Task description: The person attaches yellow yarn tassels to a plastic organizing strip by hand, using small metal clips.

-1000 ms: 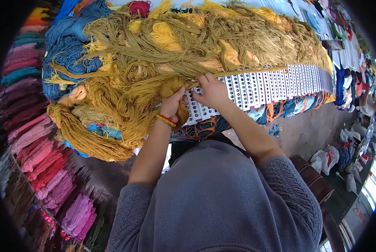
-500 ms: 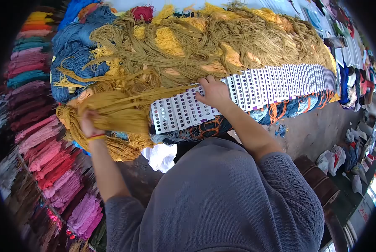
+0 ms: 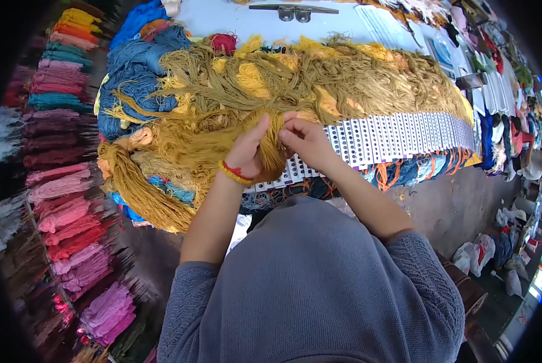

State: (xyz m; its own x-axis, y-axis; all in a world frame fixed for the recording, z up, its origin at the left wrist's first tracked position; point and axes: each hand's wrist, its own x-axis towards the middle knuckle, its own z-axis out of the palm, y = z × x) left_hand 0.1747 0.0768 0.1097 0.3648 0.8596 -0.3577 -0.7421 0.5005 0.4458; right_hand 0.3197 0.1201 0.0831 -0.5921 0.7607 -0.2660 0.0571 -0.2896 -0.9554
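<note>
A gathered hank of mustard yarn (image 3: 272, 148) hangs over my left hand (image 3: 245, 151), thumb up and fingers wrapped around it. A red and yellow band circles that wrist. From the other side, my right hand (image 3: 309, 142) has its thumb and fingertips closed at the hank's edge; the strands between them are partly hidden. Loose yarn trails left from the hank. Beneath and right of my hands runs a row of white strips punched with holes (image 3: 380, 139). Behind lies a heap of olive yarn (image 3: 337, 72) with yellow patches.
A thick twisted mustard hank (image 3: 141, 190) droops over the near left corner. Blue yarn (image 3: 134, 91) is piled at the left end. Coloured skeins (image 3: 71, 221) hang in rows further left. Plastic bags (image 3: 476, 251) lie on the floor at right. A pale table surface (image 3: 222, 21) extends behind.
My left hand has moved right and up from the left end, bringing mustard yarn next to my right hand. The right hand has left the strips and now meets the hank. The view has shifted slightly.
</note>
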